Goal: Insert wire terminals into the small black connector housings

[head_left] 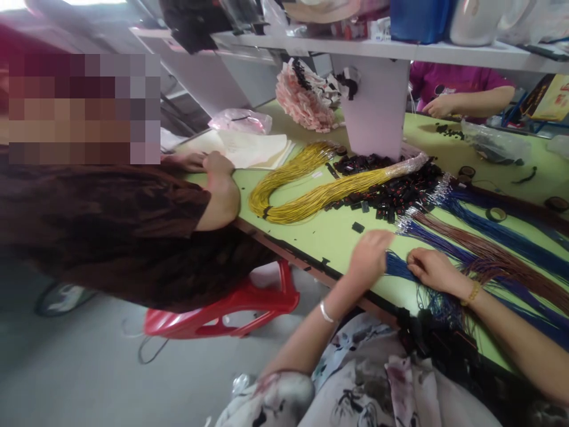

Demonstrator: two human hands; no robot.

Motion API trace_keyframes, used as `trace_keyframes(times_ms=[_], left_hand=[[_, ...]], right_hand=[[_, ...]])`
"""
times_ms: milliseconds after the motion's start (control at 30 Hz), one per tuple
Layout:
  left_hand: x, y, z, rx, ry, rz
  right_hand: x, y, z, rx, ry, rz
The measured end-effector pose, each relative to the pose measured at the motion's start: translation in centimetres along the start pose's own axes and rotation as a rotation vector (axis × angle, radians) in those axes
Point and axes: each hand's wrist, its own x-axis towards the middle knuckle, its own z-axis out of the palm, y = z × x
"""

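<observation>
My left hand [370, 259] is raised over the table edge, its fingers curled together and slightly blurred. What it pinches, if anything, I cannot make out. To its right, my right hand [430, 270] has its fingers closed at a bundle of thin blue wires [398, 265], which spans the space between my hands. More blue wires hang in a tangle below my right wrist, next to black connector pieces [438, 338] at the table edge. A single black connector housing [358, 227] lies just beyond my left hand.
A heap of black housings [391, 190] lies behind a bent yellow wire bundle [284, 204]. Brown wires [480, 246] and tape rolls [496, 213] are on the right. A co-worker [133, 225] sits left above a red stool [267, 302]; another person [462, 89] works opposite. A shelf [427, 53] overhangs the table.
</observation>
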Motion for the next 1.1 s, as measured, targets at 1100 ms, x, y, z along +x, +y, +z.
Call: trace_keyframes(times_ms=[1100], left_hand=[[-0.3, -0.4, -0.5, -1.389, 0.099, -0.702]], right_hand=[[2.9, -4.4, -0.2, 0.35, 0.397, -0.016]])
